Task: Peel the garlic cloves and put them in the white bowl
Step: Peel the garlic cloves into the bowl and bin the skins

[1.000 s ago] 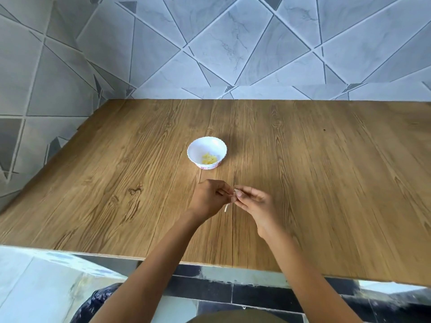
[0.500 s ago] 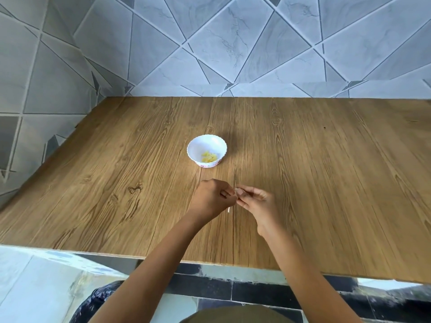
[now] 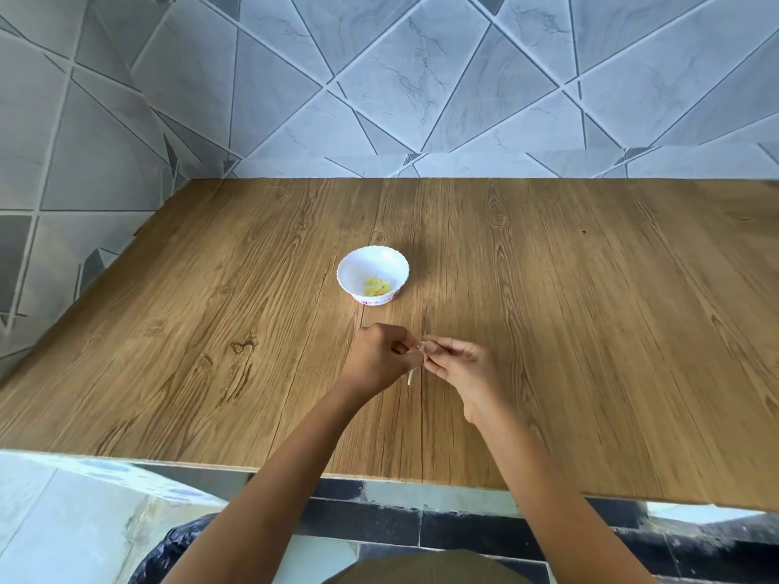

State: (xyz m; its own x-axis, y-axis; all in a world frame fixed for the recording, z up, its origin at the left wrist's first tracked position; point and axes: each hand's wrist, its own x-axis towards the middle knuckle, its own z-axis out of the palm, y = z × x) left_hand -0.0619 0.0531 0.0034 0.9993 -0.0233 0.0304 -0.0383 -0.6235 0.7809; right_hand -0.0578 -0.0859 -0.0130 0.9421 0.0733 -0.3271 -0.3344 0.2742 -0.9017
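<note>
No text to read here, the white bowl (image 3: 361, 267) at frame centre shows just a pink pattern near its base

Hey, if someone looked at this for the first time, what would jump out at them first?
The left hand and right hand meet over the wooden table, pinching a small garlic clove with a pale strip of peel dangling below. Just beyond them sits the white bowl holding yellowish peeled cloves.
</note>
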